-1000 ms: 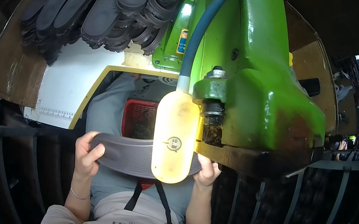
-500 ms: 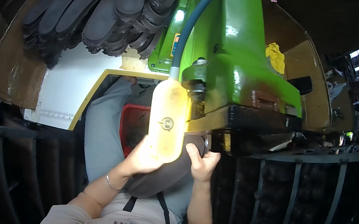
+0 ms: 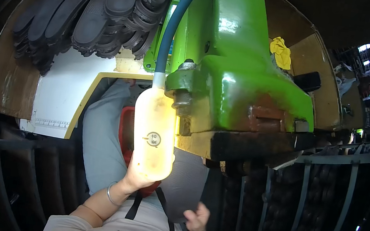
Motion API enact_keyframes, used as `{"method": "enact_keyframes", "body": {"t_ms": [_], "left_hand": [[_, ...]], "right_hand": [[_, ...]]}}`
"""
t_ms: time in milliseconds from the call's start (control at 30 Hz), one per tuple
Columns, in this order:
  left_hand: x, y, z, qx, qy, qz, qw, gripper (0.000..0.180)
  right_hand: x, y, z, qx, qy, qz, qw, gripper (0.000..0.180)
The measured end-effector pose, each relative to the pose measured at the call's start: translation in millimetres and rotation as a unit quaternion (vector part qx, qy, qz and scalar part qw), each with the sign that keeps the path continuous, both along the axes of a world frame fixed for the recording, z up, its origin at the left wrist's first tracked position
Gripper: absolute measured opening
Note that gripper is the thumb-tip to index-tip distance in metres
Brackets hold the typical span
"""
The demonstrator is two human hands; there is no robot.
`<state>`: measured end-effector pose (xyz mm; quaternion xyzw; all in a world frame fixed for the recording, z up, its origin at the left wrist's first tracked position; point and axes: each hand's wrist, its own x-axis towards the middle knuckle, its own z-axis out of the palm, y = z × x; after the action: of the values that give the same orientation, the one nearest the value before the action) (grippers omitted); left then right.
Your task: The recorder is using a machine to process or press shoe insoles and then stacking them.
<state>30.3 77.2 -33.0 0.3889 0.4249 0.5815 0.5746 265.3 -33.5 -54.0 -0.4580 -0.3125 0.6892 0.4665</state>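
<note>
A dark grey-brown shoe sole [image 3: 187, 175] with a textured face hangs over my lap, lengthwise toward me, its far end beneath the head of a green machine [image 3: 237, 82]. My right hand [image 3: 197, 217] grips its near right edge, thumb laid over the rim and fingers curled. My left hand [image 3: 139, 177] is at the sole's left side. A glowing oval lamp [image 3: 154, 132] on a blue flexible tube [image 3: 175, 26] covers the left hand's fingers, so their hold cannot be made out. The lamp and machine hide where the sole meets the machine.
Piled soles [image 3: 90, 12] lie at the far left on a white worktop [image 3: 58, 93] with a yellow edge, beside a cardboard wall [image 3: 10, 77]. A red basket [image 3: 126, 126] sits low beyond my left hand. At right are a yellow cloth [image 3: 280, 52] and metal rails [image 3: 303, 198].
My right hand has come down toward me, and the sole has swung from slanting to nearly lengthwise. My left hand has shifted slightly nearer. The whole view has moved a little.
</note>
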Motion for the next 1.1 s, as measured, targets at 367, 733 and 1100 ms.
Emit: {"method": "enact_keyframes", "body": {"t_ms": [367, 733, 1100], "left_hand": [[-12.0, 11.8, 23.7, 0.010, 0.037, -0.035, 0.999, 0.031], [-63.0, -8.4, 43.4, 0.033, 0.070, 0.074, 0.994, 0.034], [-86.6, -37.0, 33.8, -0.036, 0.220, 0.190, 0.956, 0.018]], "right_hand": [[26.3, 145.7, 69.4, 0.099, -0.053, -0.268, 0.957, 0.041], [29.5, 204.7, -12.4, 0.188, 0.109, -0.068, 0.974, 0.043], [4.7, 189.1, 10.3, 0.216, -0.118, 0.100, 0.964, 0.034]]}}
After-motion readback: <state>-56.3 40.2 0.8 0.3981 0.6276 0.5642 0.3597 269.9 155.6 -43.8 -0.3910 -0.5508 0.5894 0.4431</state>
